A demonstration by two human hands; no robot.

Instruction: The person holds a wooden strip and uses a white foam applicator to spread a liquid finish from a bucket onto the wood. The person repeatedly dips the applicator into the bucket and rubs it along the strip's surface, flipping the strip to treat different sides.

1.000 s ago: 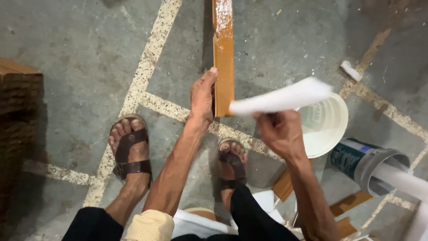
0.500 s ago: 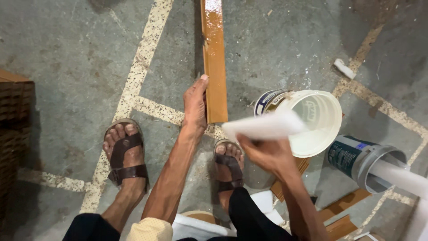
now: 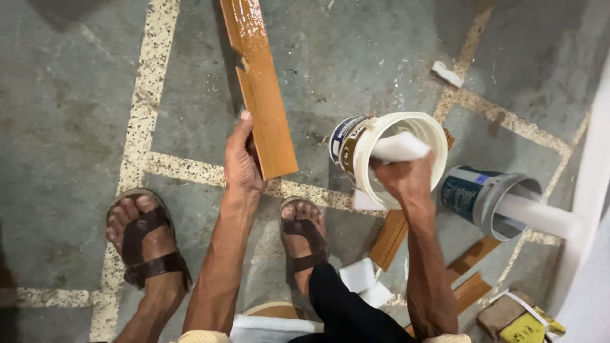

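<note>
- Two bare hands show from above, well apart from each other.
- The left hand (image 3: pixel 241 159) holds a long brown plank (image 3: pixel 260 95) by its left edge, near the plank's near end. The fingers curl around the edge and the thumb lies along it.
- The plank is shiny and looks wet. It has a small notch cut in its left side. It stretches away from the person over the grey floor (image 3: pixel 70 95).
- The right hand (image 3: pixel 403 178) is closed tight on a white sponge (image 3: pixel 397 147).
- The sponge is right at the mouth of a white bucket (image 3: pixel 432 130). The bucket lies tipped, with its mouth turned up to the camera.
- Just to the right lies a second bucket (image 3: pixel 470 197), grey and blue, also tipped on its side. A white roll (image 3: pixel 540 216) sticks out of it.
- Small brown wood bits (image 3: pixel 470 273) lie under and near the buckets.
- Two feet in brown sandals stand on the floor. The left foot (image 3: pixel 143 241) is to the left of the left arm. The right foot (image 3: pixel 305 235) is between the two arms.
- White foam bits (image 3: pixel 365 279) lie just by the right foot.
- Pale speckled lines (image 3: pixel 149 82) cross the floor.
- A yellow and brown block (image 3: pixel 518 317) sits low at the right.
- A white scrap (image 3: pixel 447 73) lies far off on the floor, past the buckets.
</note>
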